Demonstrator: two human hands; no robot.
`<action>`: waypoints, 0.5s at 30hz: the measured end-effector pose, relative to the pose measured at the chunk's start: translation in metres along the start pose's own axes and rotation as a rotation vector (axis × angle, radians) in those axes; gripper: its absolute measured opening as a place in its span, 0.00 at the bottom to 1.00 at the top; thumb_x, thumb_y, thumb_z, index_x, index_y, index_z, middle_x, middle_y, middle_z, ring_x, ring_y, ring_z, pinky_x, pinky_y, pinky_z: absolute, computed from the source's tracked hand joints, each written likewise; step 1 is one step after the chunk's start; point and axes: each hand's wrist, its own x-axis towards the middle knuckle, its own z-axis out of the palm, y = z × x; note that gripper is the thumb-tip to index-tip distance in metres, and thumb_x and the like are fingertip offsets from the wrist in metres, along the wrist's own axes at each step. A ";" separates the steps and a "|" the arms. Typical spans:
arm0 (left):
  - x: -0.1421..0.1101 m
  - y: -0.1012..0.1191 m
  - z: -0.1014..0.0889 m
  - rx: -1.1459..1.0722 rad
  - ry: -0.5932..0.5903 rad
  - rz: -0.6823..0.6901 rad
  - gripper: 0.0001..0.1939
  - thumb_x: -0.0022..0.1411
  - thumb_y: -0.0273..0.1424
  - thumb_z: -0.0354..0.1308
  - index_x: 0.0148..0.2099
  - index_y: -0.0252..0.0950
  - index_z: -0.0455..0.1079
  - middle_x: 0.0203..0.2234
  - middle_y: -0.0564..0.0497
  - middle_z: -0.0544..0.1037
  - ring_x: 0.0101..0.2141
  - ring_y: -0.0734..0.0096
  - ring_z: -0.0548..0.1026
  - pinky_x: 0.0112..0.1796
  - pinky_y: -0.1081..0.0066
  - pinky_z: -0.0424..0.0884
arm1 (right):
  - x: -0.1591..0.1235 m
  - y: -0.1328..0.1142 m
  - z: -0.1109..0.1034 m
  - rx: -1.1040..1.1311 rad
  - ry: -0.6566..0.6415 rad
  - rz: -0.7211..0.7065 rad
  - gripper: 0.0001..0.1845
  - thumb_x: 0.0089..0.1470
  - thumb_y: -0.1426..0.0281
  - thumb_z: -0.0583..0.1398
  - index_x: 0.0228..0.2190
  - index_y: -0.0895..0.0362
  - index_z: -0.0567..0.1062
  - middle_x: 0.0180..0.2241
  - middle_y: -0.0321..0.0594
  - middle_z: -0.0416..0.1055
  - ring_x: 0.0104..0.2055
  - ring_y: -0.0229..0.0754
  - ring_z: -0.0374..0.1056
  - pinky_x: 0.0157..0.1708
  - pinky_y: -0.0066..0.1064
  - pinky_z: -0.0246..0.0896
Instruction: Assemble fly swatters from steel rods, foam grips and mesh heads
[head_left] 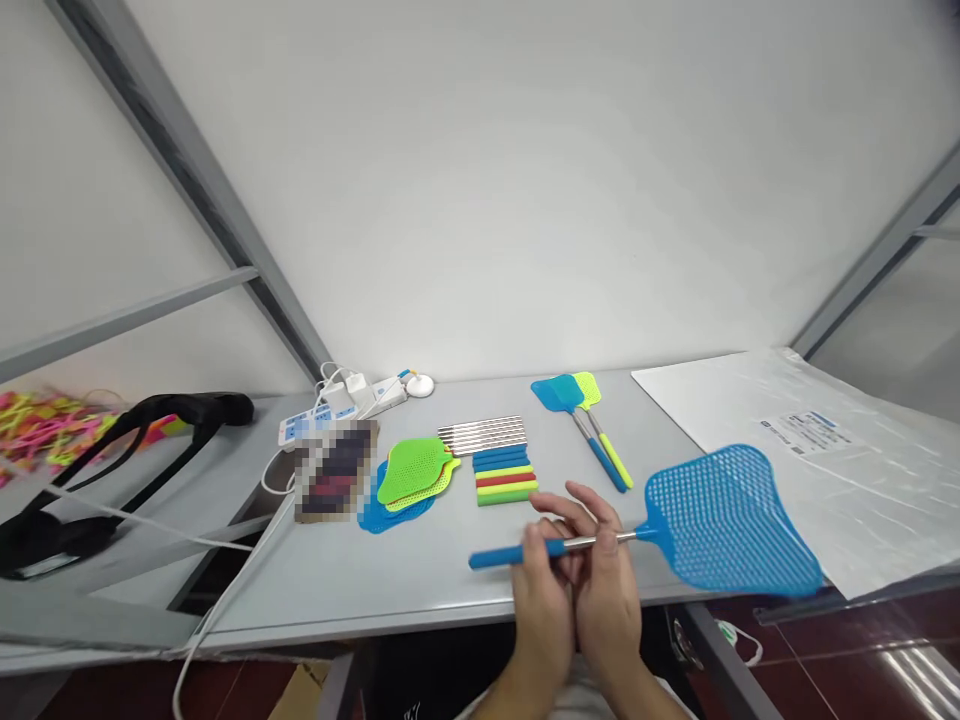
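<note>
A blue fly swatter (731, 525) lies sideways across both hands above the table's front edge, its mesh head to the right. My left hand (541, 605) pinches its blue handle, with the thumb over the inner end. My right hand (609, 590) is beside it, thumb pressed on the metal rod and fingers partly curled behind. Beyond the hands are several coloured handles (506, 480) in a row. Metal rods (484, 435) lie behind these. Green, yellow and blue swatter heads (412, 470) are stacked to the left. Two whole swatters, blue (561, 392) and yellow (615, 460), lie farther back.
A white wrapped panel (795, 450) with a label covers the right side of the grey table (315, 590). At left are a power strip (319, 425) with white cables, a blurred patch (335, 472), a black strap-like object (199, 430) and colourful pieces (52, 430).
</note>
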 end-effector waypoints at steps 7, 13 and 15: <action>0.023 0.001 -0.002 0.229 -0.469 -0.235 0.23 0.63 0.52 0.51 0.27 0.38 0.59 0.17 0.56 0.62 0.21 0.74 0.58 0.26 0.72 0.55 | 0.050 -0.028 -0.047 -0.298 0.173 -0.163 0.21 0.61 0.50 0.52 0.30 0.54 0.70 0.25 0.39 0.73 0.31 0.43 0.69 0.35 0.34 0.62; 0.054 0.023 -0.011 0.453 -0.430 -0.205 0.22 0.61 0.52 0.55 0.30 0.38 0.62 0.21 0.56 0.63 0.23 0.73 0.60 0.27 0.73 0.56 | 0.119 -0.060 -0.083 -1.068 0.272 -0.079 0.24 0.60 0.49 0.52 0.24 0.53 0.68 0.18 0.35 0.65 0.22 0.42 0.62 0.24 0.32 0.53; 0.063 0.032 -0.013 0.508 -0.384 -0.139 0.23 0.61 0.52 0.54 0.28 0.38 0.64 0.21 0.55 0.62 0.24 0.72 0.60 0.27 0.73 0.57 | 0.148 -0.062 -0.091 -1.368 0.104 0.045 0.24 0.60 0.48 0.50 0.24 0.52 0.69 0.19 0.37 0.67 0.22 0.45 0.64 0.23 0.33 0.52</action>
